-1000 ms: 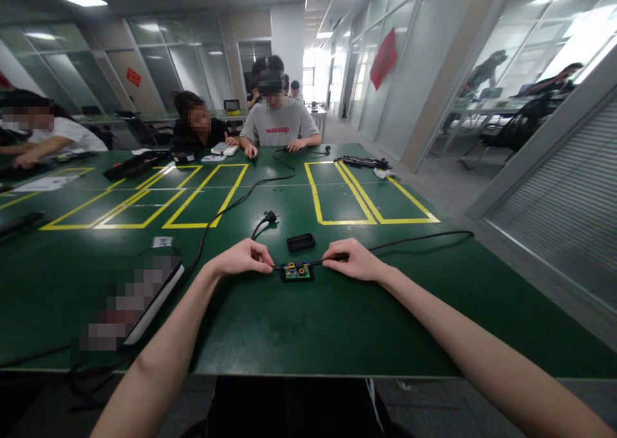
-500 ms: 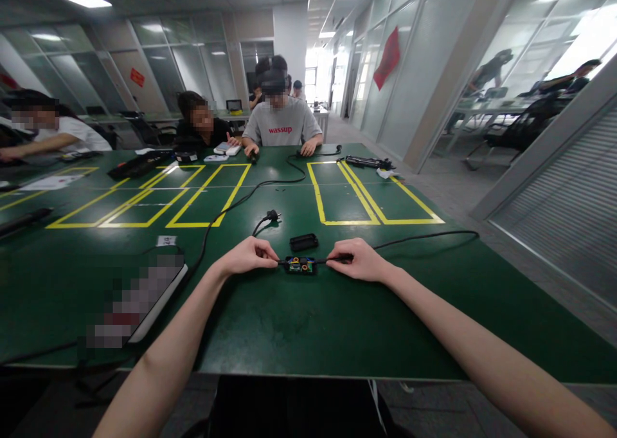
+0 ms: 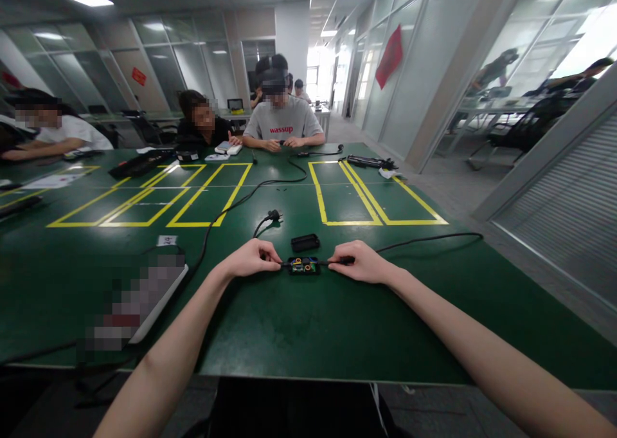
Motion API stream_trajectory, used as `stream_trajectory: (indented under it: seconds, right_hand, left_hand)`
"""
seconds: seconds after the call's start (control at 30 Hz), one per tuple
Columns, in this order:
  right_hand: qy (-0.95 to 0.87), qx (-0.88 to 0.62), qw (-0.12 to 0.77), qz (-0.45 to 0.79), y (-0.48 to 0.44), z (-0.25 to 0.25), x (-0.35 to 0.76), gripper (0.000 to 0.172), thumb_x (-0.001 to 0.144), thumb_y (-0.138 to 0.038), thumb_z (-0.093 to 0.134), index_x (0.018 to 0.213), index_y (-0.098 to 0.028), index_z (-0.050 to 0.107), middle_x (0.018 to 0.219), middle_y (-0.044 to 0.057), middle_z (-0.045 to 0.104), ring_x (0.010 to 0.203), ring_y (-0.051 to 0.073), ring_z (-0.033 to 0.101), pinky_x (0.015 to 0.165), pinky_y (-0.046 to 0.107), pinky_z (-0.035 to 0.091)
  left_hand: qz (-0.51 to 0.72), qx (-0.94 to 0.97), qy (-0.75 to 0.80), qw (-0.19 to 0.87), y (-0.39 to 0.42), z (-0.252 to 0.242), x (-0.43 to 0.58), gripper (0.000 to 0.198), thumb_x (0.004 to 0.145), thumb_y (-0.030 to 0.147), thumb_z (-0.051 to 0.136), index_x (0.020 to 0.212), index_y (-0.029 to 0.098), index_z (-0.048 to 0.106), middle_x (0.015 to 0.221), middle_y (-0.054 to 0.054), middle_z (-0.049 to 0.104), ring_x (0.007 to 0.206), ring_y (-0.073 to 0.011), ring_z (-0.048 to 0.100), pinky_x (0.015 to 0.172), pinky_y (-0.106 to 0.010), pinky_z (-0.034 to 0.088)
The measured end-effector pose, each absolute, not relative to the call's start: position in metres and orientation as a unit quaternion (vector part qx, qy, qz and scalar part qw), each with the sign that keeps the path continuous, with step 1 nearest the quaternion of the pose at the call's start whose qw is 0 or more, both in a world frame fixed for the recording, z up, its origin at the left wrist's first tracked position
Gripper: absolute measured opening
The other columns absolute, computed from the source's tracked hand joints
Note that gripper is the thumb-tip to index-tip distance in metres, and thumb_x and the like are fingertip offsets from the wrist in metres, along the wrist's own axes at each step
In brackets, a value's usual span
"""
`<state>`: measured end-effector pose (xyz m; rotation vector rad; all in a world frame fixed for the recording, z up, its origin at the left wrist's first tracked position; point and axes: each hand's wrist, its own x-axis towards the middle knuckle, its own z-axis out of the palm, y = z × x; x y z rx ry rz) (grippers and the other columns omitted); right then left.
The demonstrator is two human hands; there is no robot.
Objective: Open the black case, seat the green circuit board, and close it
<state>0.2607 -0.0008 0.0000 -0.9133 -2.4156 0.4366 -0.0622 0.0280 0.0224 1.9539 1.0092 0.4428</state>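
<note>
Small black box [image 3: 303, 265], open on top, flat on the green surface [image 3: 308, 335] between both hands. Inside it only specks of yellow, orange, green and blue, too small to tell apart. Just behind it, apart from it, a loose black lid [image 3: 304, 242].

Left hand [image 3: 253, 258] clenched in a pinch on the left cable [image 3: 260, 226] right at the box's left end, the joint covered by the fingertips. Hidden behind that hand: the stretch of cable toward the plug [image 3: 273, 216], so no telling whether one unbroken run. Right hand [image 3: 361, 262] likewise pinching the right cable [image 3: 424, 238] at the box's right end, the thicker sleeve half buried under the fingers, the rest trailing off along the surface to the right. Both forearms cut off by the lower edge.

At the near left, a blurred-out patch [image 3: 137, 300] with a pale rim; impossible to identify. Farther back, yellow tape rectangles [image 3: 337, 200], a long black cord [image 3: 241, 200] running toward a person in a grey shirt [image 3: 282, 123] across the surface, faces blurred.

Against half a second ago: same pinch on both cables, box in nearly the same spot and level, no longer tipped toward the camera as a second ago. Across the surface, the grey-shirted person's hands now drawn together in front of the chest instead of spread apart.
</note>
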Motion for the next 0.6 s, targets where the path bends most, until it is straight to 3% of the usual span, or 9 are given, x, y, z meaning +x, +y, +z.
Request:
stream_trajectory:
  seconds: [0.17, 0.27, 0.6]
  right_hand:
    - [-0.883, -0.343, 0.266, 0.177, -0.0039, 0.0018, 0.2586, 0.012, 0.093, -0.028, 0.067, 0.090, -0.021, 0.077, 0.081, 0.004, 0.073, 0.069, 0.017, 0.066, 0.065, 0.028, 0.049]
    - [-0.875, -0.340, 0.279, 0.202, -0.0055, 0.0022, 0.2572, 0.015, 0.094, -0.028, 0.066, 0.102, -0.022, 0.078, 0.087, 0.004, 0.073, 0.073, 0.017, 0.067, 0.067, 0.028, 0.050]
    - [-0.895, -0.318, 0.234, 0.209, -0.0044, 0.0084, 0.2580, 0.023, 0.100, -0.031, 0.060, 0.087, -0.020, 0.076, 0.082, 0.004, 0.068, 0.071, 0.016, 0.062, 0.068, 0.028, 0.047]
  left_hand:
    - [0.183, 0.799, 0.405, 0.405, 0.0271, 0.0229, -0.0614, 0.018, 0.073, 0.034, 0.078, 0.075, 0.016, 0.078, 0.078, -0.002, 0.071, 0.070, -0.0143, 0.059, 0.066, -0.024, 0.045]
    - [0.178, 0.804, 0.409, 0.394, 0.0265, 0.0234, -0.0609, 0.016, 0.073, 0.034, 0.077, 0.074, 0.017, 0.078, 0.078, -0.002, 0.072, 0.071, -0.0151, 0.059, 0.067, -0.025, 0.045]
    - [0.168, 0.818, 0.400, 0.378, 0.0255, 0.0228, -0.0595, 0.017, 0.076, 0.034, 0.074, 0.073, 0.017, 0.075, 0.079, -0.002, 0.070, 0.075, -0.0164, 0.059, 0.068, -0.026, 0.044]
